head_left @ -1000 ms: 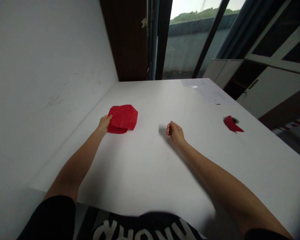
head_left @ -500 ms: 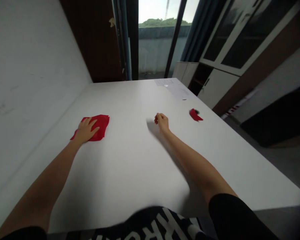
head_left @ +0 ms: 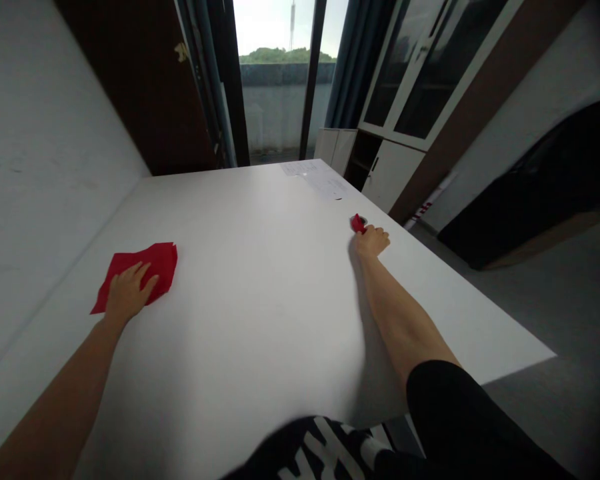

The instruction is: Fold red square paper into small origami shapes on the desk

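My left hand point(head_left: 129, 291) lies flat with fingers spread on a red sheet of thin, cloth-like material point(head_left: 156, 263), at the left of the white table point(head_left: 260, 280). The sheet is slightly creased, and part of it is hidden under my palm. Toward the right edge, my right hand point(head_left: 373, 241) is at a small red cloth piece point(head_left: 358, 223), with its fingers curled over the near end. That piece lies at a round dark hole point(head_left: 363, 221) in the tabletop. My fingertips are partly hidden there.
Printed sheets point(head_left: 320, 181) and a small dark curved mark point(head_left: 338, 199) are at the table's far right. The wall point(head_left: 45, 167) borders the left side. A cabinet point(head_left: 395, 173) stands beyond the far right edge.
My right hand has moved right, from mid-table to the small red piece, whose near end it now covers. My left hand stays on the red sheet. The view has turned right.
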{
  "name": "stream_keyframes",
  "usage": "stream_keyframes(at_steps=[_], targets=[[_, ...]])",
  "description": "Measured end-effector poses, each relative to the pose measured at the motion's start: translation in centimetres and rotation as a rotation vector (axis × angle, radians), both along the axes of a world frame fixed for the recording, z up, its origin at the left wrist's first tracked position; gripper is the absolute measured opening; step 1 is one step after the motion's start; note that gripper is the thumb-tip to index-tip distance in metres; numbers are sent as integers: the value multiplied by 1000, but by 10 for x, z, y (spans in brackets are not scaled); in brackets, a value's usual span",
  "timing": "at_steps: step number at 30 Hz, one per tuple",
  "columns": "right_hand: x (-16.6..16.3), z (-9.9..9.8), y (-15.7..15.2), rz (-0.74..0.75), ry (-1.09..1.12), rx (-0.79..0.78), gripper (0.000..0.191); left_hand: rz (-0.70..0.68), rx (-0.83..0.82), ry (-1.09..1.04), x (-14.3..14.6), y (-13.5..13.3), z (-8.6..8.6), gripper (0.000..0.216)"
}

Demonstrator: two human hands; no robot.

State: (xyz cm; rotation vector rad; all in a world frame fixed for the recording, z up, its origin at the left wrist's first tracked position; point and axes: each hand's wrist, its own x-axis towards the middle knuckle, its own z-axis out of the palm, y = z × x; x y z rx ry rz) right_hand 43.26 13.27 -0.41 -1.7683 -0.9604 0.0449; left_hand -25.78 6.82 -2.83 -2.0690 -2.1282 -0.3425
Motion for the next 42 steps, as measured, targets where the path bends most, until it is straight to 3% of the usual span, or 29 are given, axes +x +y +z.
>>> stream_keyframes(at_steps=[3,6,7,9,12,14,17,20,26,30,37,42], targets=[[-12,-1,8,92,-20,-33,27,-53,142,-174,37,-6,16,55],[-59,-4,15,262,-60,-33,17,-153,135,-393,92,-10,28,45],[-82,-6,15,356,-83,-29,15,-205,106,-487,114,-10,29,43],[-132,-10,8,690,-231,20,5,-284,22,-735,156,-10,27,37],[-203,-14,-18,1077,-421,110,6,-234,-105,-1239,207,-8,19,41],[-236,-14,-37,1196,-496,153,13,-214,-193,-1488,226,-9,13,48],[-263,-12,-57,1261,-507,184,18,-227,-155,-1672,233,-15,9,51],[-271,-10,-67,1307,-410,188,17,-213,-98,-1699,226,-20,5,52],[-268,-12,-70,1269,-345,301,23,-256,-106,-1546,223,-19,-8,48],[-263,-14,-66,1230,-442,271,23,-336,-123,-1404,227,-21,-10,43],[-260,-14,-65,1234,-556,234,22,-370,-201,-1458,230,-25,-6,51],[-260,-12,-66,1196,-623,174,17,-452,-245,-1395,230,-26,-7,37]])
